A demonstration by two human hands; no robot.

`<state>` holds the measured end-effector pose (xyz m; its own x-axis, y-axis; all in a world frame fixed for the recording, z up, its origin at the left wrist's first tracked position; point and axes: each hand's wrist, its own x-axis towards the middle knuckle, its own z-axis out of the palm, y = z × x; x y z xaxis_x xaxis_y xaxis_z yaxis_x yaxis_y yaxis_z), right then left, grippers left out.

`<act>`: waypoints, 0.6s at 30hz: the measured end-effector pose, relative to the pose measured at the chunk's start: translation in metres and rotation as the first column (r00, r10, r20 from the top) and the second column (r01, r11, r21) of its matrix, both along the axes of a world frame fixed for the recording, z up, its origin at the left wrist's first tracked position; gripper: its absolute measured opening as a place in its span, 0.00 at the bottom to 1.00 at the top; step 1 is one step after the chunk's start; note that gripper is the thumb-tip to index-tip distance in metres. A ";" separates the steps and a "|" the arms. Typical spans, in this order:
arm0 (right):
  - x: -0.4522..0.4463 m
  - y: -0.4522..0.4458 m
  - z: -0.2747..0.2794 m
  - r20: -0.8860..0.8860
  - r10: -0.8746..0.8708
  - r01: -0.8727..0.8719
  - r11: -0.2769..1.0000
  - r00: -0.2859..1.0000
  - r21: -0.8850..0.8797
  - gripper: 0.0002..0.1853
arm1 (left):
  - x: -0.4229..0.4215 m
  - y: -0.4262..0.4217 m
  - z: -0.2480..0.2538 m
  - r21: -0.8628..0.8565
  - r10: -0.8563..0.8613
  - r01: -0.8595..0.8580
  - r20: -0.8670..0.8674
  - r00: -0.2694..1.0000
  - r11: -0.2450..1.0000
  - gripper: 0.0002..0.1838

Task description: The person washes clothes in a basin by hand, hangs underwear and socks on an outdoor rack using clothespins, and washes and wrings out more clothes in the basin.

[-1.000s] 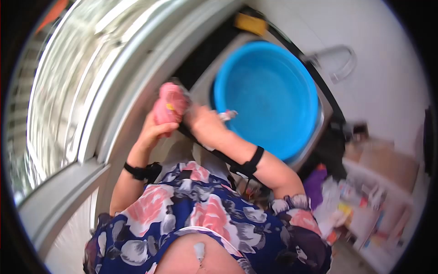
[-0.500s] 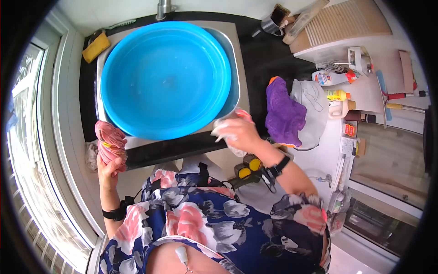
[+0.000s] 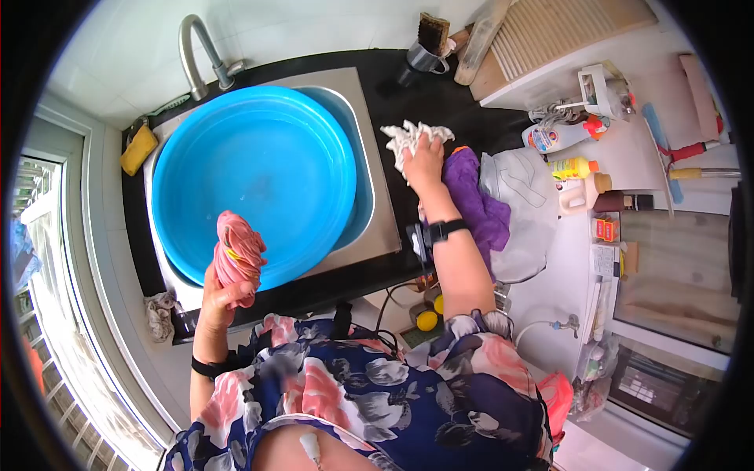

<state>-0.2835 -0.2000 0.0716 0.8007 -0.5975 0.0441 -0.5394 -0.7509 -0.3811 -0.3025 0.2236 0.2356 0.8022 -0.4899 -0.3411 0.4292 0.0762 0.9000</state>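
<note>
My left hand [image 3: 220, 300] is closed round a twisted pink cloth [image 3: 238, 253], held upright at the near left rim of a blue basin [image 3: 259, 184]. The basin, with clear water in it, sits over the steel sink [image 3: 377, 212]. On the black counter to the right, my right hand [image 3: 425, 162] is closed on a crumpled white cloth [image 3: 410, 141]. A purple cloth [image 3: 475, 200] lies just right of that hand, beside a clear plastic bag [image 3: 522, 212].
A faucet [image 3: 206, 55] stands behind the basin, and a yellow sponge [image 3: 139, 151] lies at its left. Toward the back right are a metal mug [image 3: 426, 59] and a ridged board [image 3: 565, 35]. Bottles, including a yellow one [image 3: 572, 168], stand at the right.
My right hand has moved from the counter's front edge to the counter right of the sink, carrying the white cloth. The view has shifted, and the pink cloth now overlaps the basin's near rim.
</note>
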 end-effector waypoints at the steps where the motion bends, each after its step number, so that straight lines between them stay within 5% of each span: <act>1: 0.015 -0.016 -0.002 -0.025 -0.052 0.053 0.999 0.998 0.012 0.36 | 0.000 -0.004 -0.001 0.007 0.002 -0.002 0.003 1.000 1.000 0.49; 7: 0.061 -0.134 -0.031 -0.238 -0.578 0.604 0.796 0.780 0.045 0.42 | -0.001 -0.003 0.000 -0.032 0.081 -0.083 -0.048 0.996 0.996 0.49; 10: 0.070 -0.152 0.002 -0.291 -0.689 0.744 0.648 0.664 0.165 0.44 | 0.000 0.000 0.009 -0.009 0.127 -0.127 -0.057 0.990 0.992 0.48; 14: 0.082 -0.130 0.015 -0.303 -0.312 0.321 0.947 0.901 -0.019 0.37 | 0.001 -0.007 0.007 0.020 0.138 -0.137 -0.067 0.988 0.990 0.47; 18: 0.091 -0.055 0.011 -0.109 0.211 -0.216 0.975 0.971 -0.040 0.36 | 0.002 -0.020 0.013 0.062 0.121 -0.115 -0.103 0.987 0.991 0.47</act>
